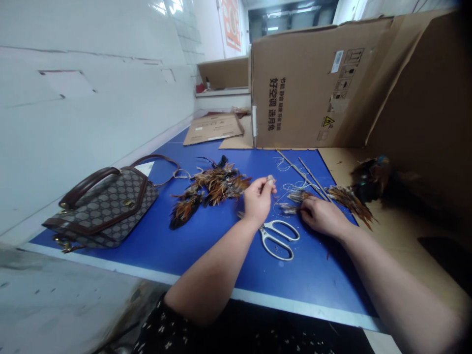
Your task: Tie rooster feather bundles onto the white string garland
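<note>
My left hand [257, 199] is closed in a pinch, with a small pale tip at its fingers; I cannot make out what it is. To its right, my right hand [325, 215] has its fingers curled on small grey-brown feathers [290, 208] close to the table. Beneath and between my hands lie scissors with silvery handles [280, 240], their blades mostly hidden by my left forearm. A heap of brown and black feathers [217, 184] is left of my left hand. Pale thread [300, 186] lies loosely tangled beyond my right hand, beside two thin sticks [304, 172].
On the blue table [206, 246], a patterned handbag [110, 209] stands at the left. A large cardboard box [306, 93] rises at the back right. More feathers [352, 201] lie on cardboard at the right, and flat cardboard [214, 129] lies at the back.
</note>
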### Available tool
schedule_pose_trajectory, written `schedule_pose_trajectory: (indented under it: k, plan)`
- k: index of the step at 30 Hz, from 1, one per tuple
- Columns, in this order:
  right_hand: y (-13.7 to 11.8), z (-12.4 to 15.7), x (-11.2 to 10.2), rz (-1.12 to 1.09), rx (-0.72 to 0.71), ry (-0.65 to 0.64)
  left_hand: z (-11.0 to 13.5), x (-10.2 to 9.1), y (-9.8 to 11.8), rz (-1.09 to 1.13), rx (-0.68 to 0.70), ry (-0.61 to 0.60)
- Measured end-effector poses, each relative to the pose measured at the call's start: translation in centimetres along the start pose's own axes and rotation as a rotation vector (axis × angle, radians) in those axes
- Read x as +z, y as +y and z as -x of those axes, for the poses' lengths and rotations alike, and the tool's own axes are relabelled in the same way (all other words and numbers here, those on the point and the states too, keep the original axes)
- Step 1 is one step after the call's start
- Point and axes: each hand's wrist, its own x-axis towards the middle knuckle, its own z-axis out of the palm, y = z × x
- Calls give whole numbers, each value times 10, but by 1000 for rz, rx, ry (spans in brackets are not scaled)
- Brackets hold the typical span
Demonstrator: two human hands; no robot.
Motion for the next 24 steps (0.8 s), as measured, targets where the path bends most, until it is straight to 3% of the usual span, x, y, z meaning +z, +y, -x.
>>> schedule_pose_trajectory:
  k: [6, 10, 15, 17, 21, 24]
  plan:
    - [17, 3, -11, 234, 232, 17, -5, -1, 3, 94, 24, 84]
    - [22, 7, -18, 233, 278, 139, -2, 2, 10, 206, -56, 43]
    - [7, 9, -18, -126, 55, 520, 2, 6, 14, 307, -179, -29]
    - [-3, 8, -14, -303, -72, 599, 4, 7, 13, 298, -190, -63]
    - [-20, 4, -5, -553, -238, 563, 10, 10, 10, 312, -240, -162]
    - [-21, 0, 7, -611, -264, 471, 9, 11, 10, 300, -226, -154]
